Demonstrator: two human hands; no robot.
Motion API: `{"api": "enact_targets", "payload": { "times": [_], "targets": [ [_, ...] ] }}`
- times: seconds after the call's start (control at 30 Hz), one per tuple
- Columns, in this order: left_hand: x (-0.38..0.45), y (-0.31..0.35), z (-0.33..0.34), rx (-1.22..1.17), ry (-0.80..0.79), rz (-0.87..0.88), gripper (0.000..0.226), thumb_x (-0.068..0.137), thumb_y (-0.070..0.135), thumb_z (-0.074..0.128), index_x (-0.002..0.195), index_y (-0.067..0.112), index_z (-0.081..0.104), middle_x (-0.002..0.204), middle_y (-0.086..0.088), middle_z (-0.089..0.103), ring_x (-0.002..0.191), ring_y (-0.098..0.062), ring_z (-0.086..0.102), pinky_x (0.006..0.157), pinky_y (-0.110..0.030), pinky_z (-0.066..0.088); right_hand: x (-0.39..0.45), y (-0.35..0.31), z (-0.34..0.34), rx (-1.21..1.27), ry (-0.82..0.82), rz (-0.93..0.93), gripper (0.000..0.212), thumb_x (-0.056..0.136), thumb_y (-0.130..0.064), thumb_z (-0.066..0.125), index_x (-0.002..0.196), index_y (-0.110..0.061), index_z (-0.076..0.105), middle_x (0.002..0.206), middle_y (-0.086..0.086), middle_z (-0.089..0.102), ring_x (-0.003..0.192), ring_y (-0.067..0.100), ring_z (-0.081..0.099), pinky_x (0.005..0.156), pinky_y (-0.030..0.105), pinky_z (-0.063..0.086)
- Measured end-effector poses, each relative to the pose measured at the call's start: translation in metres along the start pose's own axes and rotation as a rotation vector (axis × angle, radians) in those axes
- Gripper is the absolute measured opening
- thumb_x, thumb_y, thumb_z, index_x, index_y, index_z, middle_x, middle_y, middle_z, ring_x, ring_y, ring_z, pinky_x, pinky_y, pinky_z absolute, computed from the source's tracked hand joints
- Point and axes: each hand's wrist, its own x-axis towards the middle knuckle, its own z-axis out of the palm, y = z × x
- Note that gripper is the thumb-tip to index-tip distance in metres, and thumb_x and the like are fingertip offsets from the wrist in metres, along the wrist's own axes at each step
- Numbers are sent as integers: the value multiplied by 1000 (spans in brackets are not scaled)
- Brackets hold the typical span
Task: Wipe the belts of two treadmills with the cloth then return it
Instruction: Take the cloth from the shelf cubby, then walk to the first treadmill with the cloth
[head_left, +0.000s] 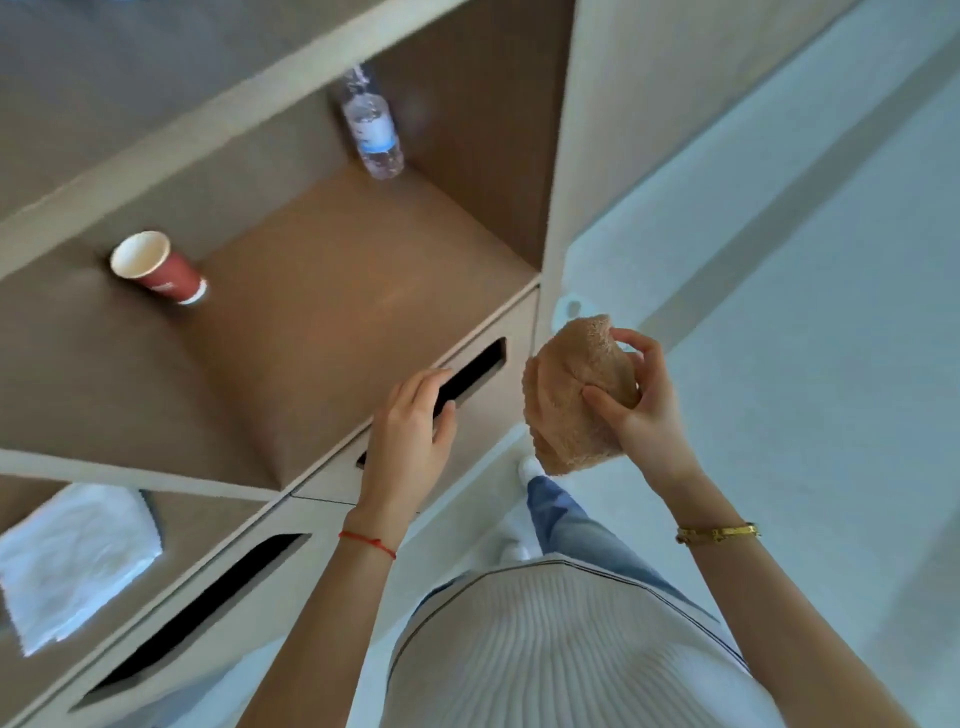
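Observation:
A folded tan cloth (569, 395) hangs in the air just right of a wooden shelf unit, and my right hand (639, 400) grips it from the right, thumb and fingers curled round the bundle. My left hand (415, 431) reaches to the drawer front (498, 410) under the open shelf. Its fingertips are hooked into the dark slot handle (472, 374) of that drawer. No treadmill is in view.
On the shelf board (322, 322) stand a red paper cup (158, 270) at the left and a clear water bottle (371, 124) at the back. A white folded towel (72, 556) lies on the lower left shelf. Another slotted drawer (197, 613) sits below. Pale floor lies to the right.

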Motion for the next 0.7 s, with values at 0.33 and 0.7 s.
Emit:
{"api": "enact_targets", "payload": {
  "times": [0.33,0.7],
  "targets": [
    [-6,67,31,-26,-303,356,35,98,16,55,132,9,57,129,-5,61,123,-20,53,104,-38,45,-138,29,-72,85,448,153,59,86,10,65,133,-19,46,109,13,61,79,-1,63,67,15,50],
    [-20,223,129,-56,-522,704,34,96,14,56,131,11,59,129,-3,61,124,-20,52,108,-31,38,-241,62,-184,182,891,203,58,86,8,66,132,-20,47,111,6,63,83,-3,64,71,15,52]
  ]
}}
